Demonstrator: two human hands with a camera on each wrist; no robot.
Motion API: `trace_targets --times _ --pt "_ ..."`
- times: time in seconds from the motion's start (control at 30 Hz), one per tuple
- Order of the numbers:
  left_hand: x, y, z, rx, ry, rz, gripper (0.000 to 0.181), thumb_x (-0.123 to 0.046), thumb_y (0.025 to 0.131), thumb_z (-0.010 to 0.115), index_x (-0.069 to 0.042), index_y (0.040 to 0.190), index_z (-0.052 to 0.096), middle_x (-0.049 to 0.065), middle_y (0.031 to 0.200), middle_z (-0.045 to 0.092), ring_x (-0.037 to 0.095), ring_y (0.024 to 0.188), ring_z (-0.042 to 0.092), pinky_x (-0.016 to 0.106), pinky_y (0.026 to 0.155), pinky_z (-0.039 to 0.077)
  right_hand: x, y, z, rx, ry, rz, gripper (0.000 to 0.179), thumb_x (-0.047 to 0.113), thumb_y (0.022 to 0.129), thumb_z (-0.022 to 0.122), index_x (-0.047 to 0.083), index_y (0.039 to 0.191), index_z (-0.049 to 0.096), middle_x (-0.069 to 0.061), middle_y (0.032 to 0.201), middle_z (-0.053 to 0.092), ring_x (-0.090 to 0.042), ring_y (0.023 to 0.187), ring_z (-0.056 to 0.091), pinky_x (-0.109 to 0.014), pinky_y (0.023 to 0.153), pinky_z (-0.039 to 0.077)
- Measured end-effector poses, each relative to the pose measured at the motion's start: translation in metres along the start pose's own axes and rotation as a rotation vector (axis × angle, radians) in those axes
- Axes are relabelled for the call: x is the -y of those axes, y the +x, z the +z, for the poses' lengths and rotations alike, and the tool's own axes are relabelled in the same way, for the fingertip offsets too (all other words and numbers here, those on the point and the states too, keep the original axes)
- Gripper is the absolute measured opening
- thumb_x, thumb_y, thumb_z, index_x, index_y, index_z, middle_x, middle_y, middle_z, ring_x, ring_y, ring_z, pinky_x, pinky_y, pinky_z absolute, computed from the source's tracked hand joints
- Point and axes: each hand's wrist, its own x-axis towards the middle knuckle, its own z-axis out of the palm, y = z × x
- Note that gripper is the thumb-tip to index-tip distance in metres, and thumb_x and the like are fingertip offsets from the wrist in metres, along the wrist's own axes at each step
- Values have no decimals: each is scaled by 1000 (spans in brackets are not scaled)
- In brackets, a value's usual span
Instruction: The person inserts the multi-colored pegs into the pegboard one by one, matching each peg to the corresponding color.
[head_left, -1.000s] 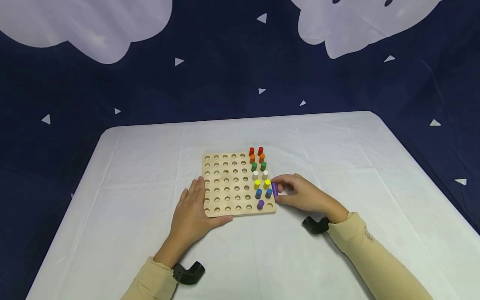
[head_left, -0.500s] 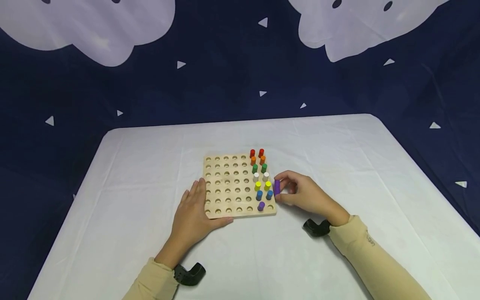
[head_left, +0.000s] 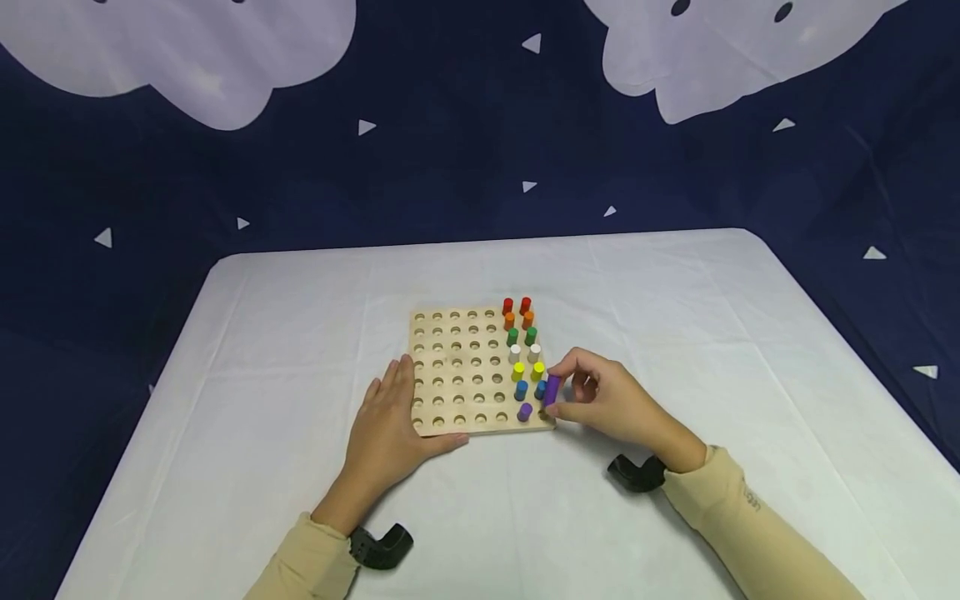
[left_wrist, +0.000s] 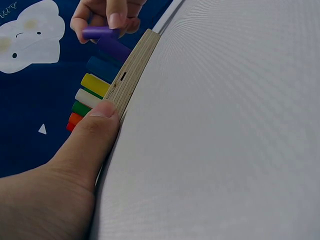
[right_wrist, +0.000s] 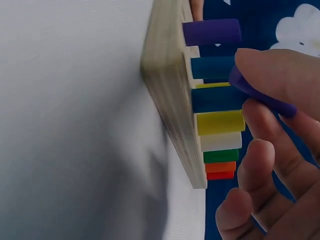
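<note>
A square wooden pegboard (head_left: 468,390) with rows of round holes lies on the table. My left hand (head_left: 381,433) rests against its left side, fingers straight, with the thumb along the front edge. Between thumb and fingertips, my right hand (head_left: 618,404) pinches a purple peg (head_left: 552,390) over the front right corner. That peg is tilted and clear of the board in the right wrist view. Another purple peg (head_left: 524,412) stands in the front row, just left of it. Behind stand pairs of blue (head_left: 521,390), yellow (head_left: 518,372), white, green, orange and red pegs (head_left: 507,307).
A white cloth (head_left: 300,333) covers the table. Behind it hangs a dark blue backdrop (head_left: 442,167) with clouds and triangles. Black wrist-worn devices, one by the left wrist (head_left: 382,547) and one by the right (head_left: 636,473), sit close to the tabletop.
My right hand has carried the purple peg from beside the board's right edge to over the front right corner, changing the peg's tilt. My left hand stays against the board.
</note>
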Motion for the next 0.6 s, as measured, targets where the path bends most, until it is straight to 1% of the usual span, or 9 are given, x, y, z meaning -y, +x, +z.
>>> trace_targets --times 0.07,0.13,0.27,0.33,0.43,0.6 --pt "0 0 0 1 4 -1 135 -83 56 64 0 151 14 16 157 20 30 146 18 46 120 15 0 -1 3 5 -18 -16 30 22 73 82 27 94 61 -1 71 54 -12 63 48 -23 51 42" --pt "-1 0 0 2 3 -1 135 -83 56 64 0 151 14 16 157 20 30 146 18 46 120 14 1 -1 5 14 -27 -24 25 18 75 80 27 88 61 2 74 57 -12 63 47 -22 51 41" --pt "0 0 0 4 2 -1 135 -83 56 64 0 151 13 16 157 19 30 147 17 47 120 14 2 -1 6 37 -57 -27 22 12 77 78 28 81 62 7 77 60 -12 63 47 -22 51 40" --pt "0 1 0 5 2 -2 136 -84 56 63 0 151 13 16 157 19 29 147 17 47 120 13 3 -1 4 44 -80 -22 22 13 77 78 29 81 63 8 75 61 -13 63 49 -22 51 41" --pt "0 0 0 6 -1 -3 136 -83 56 63 -1 151 13 16 157 19 29 147 17 46 120 13 5 -1 1 56 -101 -10 21 15 77 78 31 82 64 6 73 60 -13 63 50 -22 51 43" --pt "0 0 0 8 7 -7 136 -85 56 62 -1 151 12 16 157 18 29 147 17 46 120 14 6 -1 -3 79 -90 13 17 19 78 77 30 84 65 3 74 62 -13 65 53 -22 53 44"
